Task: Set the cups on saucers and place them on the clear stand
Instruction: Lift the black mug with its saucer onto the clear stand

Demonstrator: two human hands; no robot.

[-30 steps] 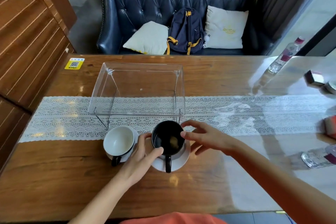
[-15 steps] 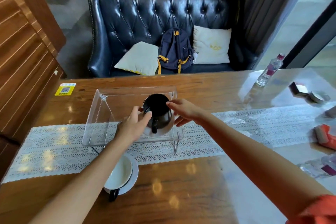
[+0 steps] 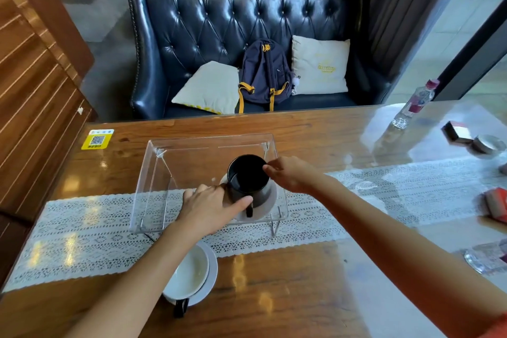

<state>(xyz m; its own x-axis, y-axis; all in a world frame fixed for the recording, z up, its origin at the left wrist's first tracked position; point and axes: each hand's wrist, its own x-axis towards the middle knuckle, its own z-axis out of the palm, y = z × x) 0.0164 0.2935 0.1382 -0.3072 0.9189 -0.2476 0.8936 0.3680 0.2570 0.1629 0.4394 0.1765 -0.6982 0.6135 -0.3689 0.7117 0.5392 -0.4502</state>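
Note:
A black cup (image 3: 248, 177) sits on a white saucer (image 3: 267, 202) over the right part of the clear stand (image 3: 175, 173). My left hand (image 3: 211, 206) holds the saucer's left side, thumb against the cup. My right hand (image 3: 289, 174) pinches the cup's right rim. I cannot tell whether the saucer rests on the stand's top. A white cup (image 3: 189, 274) with a black handle stands on its own white saucer (image 3: 210, 280) on the table, near me, partly hidden by my left forearm.
The stand rests on a white lace runner (image 3: 356, 200) across the wooden table (image 3: 274, 296). At the right are a plastic bottle (image 3: 415, 103), a small box (image 3: 456, 132), a red object (image 3: 496, 204) and a lying bottle (image 3: 485, 258). A leather sofa stands behind the table.
Both hands lifted the black cup on its saucer from the table beside the white cup and carried it forward onto the stand's right side. The white cup stayed where it was.

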